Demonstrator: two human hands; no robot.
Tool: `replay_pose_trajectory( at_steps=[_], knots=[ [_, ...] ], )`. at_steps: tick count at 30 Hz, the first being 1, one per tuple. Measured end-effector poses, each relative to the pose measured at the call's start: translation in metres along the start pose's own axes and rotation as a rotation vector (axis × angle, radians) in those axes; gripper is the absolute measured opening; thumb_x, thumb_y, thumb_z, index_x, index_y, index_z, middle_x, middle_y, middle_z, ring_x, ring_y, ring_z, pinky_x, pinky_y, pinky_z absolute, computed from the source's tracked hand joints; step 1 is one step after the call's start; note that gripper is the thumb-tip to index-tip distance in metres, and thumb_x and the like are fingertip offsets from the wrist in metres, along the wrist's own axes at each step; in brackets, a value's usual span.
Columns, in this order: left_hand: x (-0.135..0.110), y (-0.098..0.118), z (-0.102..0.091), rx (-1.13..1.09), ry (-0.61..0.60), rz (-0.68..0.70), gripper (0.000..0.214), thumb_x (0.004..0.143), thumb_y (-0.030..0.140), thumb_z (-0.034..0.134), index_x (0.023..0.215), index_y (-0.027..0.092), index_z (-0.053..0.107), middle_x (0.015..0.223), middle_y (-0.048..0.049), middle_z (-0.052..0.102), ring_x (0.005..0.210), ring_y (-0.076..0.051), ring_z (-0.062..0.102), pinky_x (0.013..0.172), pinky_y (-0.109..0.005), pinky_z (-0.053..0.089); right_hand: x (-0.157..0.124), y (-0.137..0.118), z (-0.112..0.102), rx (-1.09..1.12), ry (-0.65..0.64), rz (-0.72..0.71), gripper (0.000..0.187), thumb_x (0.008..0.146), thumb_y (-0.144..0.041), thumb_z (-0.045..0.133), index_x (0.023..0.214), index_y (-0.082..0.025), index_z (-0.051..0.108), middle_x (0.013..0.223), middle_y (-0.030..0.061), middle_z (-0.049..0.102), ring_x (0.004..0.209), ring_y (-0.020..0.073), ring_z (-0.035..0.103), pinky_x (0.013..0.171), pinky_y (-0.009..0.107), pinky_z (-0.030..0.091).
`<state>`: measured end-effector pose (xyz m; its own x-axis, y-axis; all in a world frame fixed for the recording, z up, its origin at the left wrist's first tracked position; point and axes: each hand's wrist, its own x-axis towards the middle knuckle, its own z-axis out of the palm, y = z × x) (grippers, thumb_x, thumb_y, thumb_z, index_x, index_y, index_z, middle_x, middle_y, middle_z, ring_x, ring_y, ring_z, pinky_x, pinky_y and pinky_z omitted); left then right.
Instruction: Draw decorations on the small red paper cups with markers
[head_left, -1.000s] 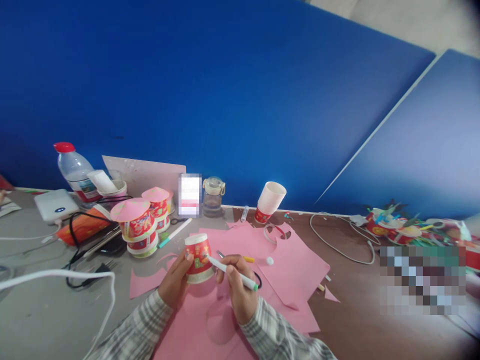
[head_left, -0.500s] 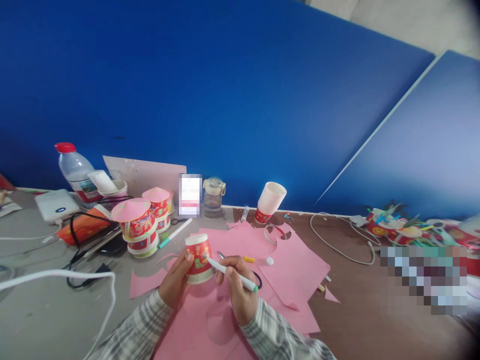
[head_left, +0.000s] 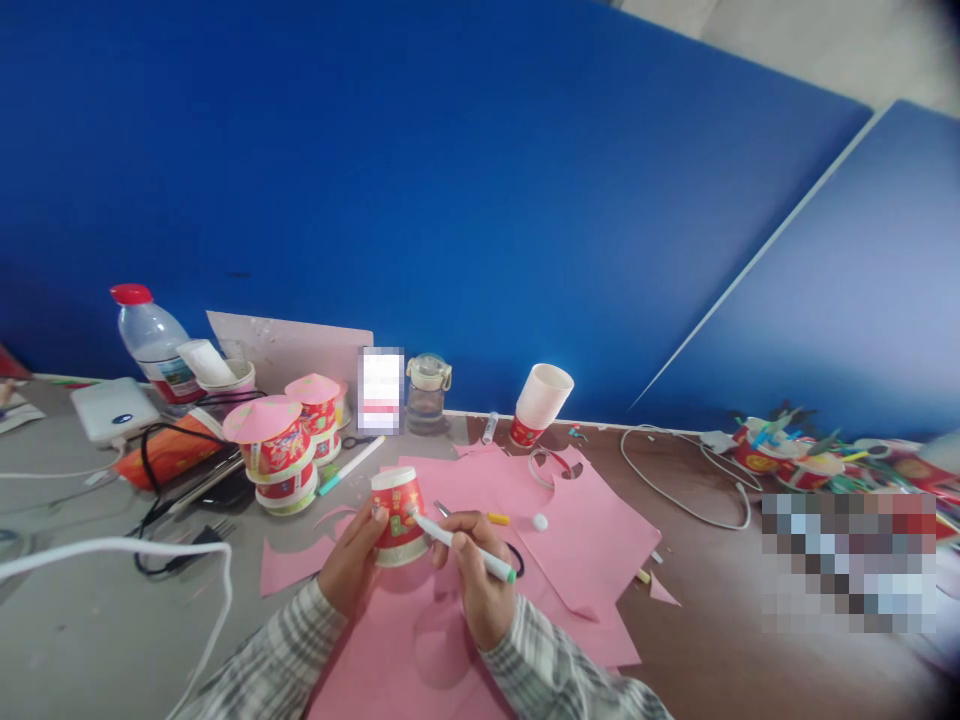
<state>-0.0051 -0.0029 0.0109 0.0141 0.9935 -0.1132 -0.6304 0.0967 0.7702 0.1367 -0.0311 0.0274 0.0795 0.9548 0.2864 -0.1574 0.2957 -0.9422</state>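
My left hand (head_left: 354, 558) grips a red printed paper cup (head_left: 398, 512), turned upside down with its narrow end up. In my right hand (head_left: 480, 572) is a white marker pen (head_left: 469, 550) with a green end, its tip at the cup's right side. Both hands are over pink paper (head_left: 420, 640). Scissors (head_left: 517, 560), partly hidden by my right hand, lie beneath it. A white pen with a teal end (head_left: 351, 466) rests left of the cup.
Paper-cup models with pink cone tops (head_left: 270, 450) stand on the left, near a bottle (head_left: 154, 345) and a white cable (head_left: 217, 600). At the back are a lidded jar (head_left: 427, 395) and stacked paper cups (head_left: 541, 400). Decorated cups (head_left: 780, 450) stand at the far right.
Hardly anything differs. The pen tip stays at the cup's side, and both hands keep the same place and hold.
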Motion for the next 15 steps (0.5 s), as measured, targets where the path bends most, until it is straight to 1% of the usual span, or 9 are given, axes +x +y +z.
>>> replay_pose_trajectory(
  at_steps=[6,10,15],
  knots=[
    [-0.0007,0.0006,0.0005,0.009,0.0,-0.001,0.044,0.057,0.03,0.061,0.099,0.017,0.059,0.076,-0.0127,0.07,0.072,-0.036,0.059,0.061,-0.047,0.045,-0.0009,-0.0004,-0.0007,-0.023,-0.013,-0.027,0.02,0.078,-0.032,0.05,0.076,-0.018,0.064,0.048,0.0012,0.064,0.046,0.0198,0.056,0.046,0.028,0.045],
    [-0.0016,0.0021,0.002,0.014,0.016,0.001,0.044,0.056,0.029,0.062,0.097,0.016,0.06,0.076,-0.0131,0.07,0.073,-0.036,0.058,0.062,-0.047,0.045,-0.0008,-0.0019,-0.0003,-0.016,-0.033,-0.03,0.022,0.077,-0.035,0.051,0.076,-0.018,0.065,0.049,0.0014,0.063,0.045,0.0192,0.055,0.046,0.027,0.045],
    [-0.0007,0.0,0.0001,0.028,-0.011,0.011,0.04,0.058,0.03,0.06,0.095,0.016,0.061,0.077,-0.0129,0.07,0.074,-0.036,0.058,0.062,-0.046,0.045,-0.0001,-0.0025,0.0006,0.0,-0.014,-0.017,0.024,0.076,-0.038,0.052,0.074,-0.018,0.065,0.047,0.0017,0.063,0.045,0.0193,0.055,0.045,0.026,0.044]
  ],
)
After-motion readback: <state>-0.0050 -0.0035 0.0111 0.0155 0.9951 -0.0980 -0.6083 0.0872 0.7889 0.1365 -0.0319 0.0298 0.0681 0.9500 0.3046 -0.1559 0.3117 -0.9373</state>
